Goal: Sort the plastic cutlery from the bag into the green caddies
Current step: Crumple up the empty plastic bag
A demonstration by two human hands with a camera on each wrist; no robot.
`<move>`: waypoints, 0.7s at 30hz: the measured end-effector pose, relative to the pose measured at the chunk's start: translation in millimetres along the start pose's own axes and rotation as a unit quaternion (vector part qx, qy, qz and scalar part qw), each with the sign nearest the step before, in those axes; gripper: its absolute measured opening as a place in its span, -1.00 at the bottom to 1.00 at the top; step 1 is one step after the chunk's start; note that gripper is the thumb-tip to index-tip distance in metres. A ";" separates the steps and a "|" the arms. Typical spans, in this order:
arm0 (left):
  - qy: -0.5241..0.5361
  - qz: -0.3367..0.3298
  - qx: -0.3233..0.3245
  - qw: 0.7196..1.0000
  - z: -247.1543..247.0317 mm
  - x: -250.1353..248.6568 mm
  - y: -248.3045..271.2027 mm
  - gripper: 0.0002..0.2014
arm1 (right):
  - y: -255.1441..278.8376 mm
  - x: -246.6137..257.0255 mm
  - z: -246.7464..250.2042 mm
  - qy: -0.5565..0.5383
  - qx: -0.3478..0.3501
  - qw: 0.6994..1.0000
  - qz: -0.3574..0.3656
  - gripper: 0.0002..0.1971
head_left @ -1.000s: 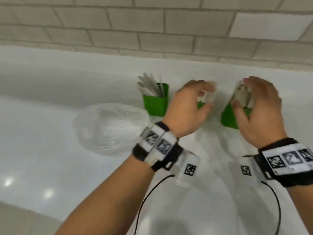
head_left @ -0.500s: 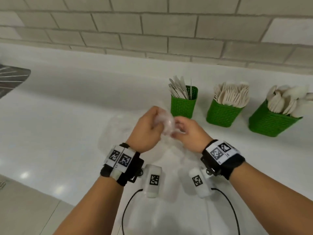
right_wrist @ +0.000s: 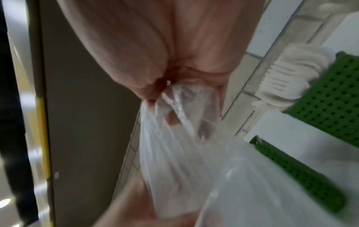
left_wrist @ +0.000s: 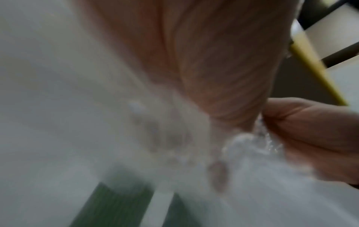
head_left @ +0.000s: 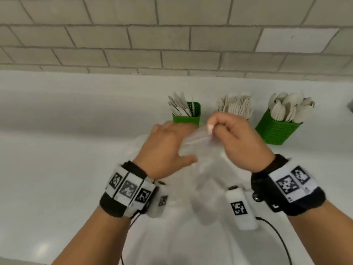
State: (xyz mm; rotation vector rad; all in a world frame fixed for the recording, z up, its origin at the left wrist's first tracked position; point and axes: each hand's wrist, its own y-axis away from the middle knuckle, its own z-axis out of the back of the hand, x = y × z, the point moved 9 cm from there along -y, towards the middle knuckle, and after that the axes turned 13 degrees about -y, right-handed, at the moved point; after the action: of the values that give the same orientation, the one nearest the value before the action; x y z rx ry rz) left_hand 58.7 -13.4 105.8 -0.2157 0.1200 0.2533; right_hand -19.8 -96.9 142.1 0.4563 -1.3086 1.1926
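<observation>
Both hands hold a clear plastic bag [head_left: 202, 169] up over the white counter [head_left: 57, 169]. My right hand [head_left: 238, 138] pinches its bunched top, and the right wrist view shows the fingers curled round the plastic bag [right_wrist: 184, 153]. My left hand [head_left: 168, 148] grips the bag lower down, thumb in front and fingers behind the film. No cutlery shows inside the bag. Three green caddies stand at the back: the left caddy [head_left: 186, 116] with knives, the middle caddy [right_wrist: 330, 99] with forks, mostly hidden behind my right hand in the head view, and the right caddy [head_left: 277, 129] with spoons.
A grey tiled wall [head_left: 172, 35] rises right behind the caddies. The counter's front edge [head_left: 19, 262] runs along the lower left. Thin black cables [head_left: 277, 236] hang from both wrist units. The left wrist view is blurred, showing crinkled plastic [left_wrist: 252, 144].
A second ago both hands were at the middle and right caddies. They came back to the bag, bunched it, and now the right hand has drawn its top upward.
</observation>
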 end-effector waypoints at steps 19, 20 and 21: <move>0.281 -0.033 -0.101 0.954 16.7 -50.5 7.3 -0.13 | 35.4 -17.3 6.1 0.007 -0.065 0.998 0.009 -0.77; 0.213 -0.073 -0.084 0.971 14.0 -60.2 9.4 -0.10 | 35.7 -15.7 5.7 0.033 -0.036 0.999 0.009 -0.81; 0.209 -0.096 -0.052 0.972 9.2 -67.5 8.9 -0.05 | 37.9 -12.5 5.2 0.056 -0.014 0.998 0.012 -0.78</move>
State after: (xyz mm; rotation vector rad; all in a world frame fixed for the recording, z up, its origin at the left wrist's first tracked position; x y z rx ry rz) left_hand -7.6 -18.8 122.8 -0.3820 0.5030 0.0179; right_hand -52.6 -91.6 119.4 0.3501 -1.2363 1.2016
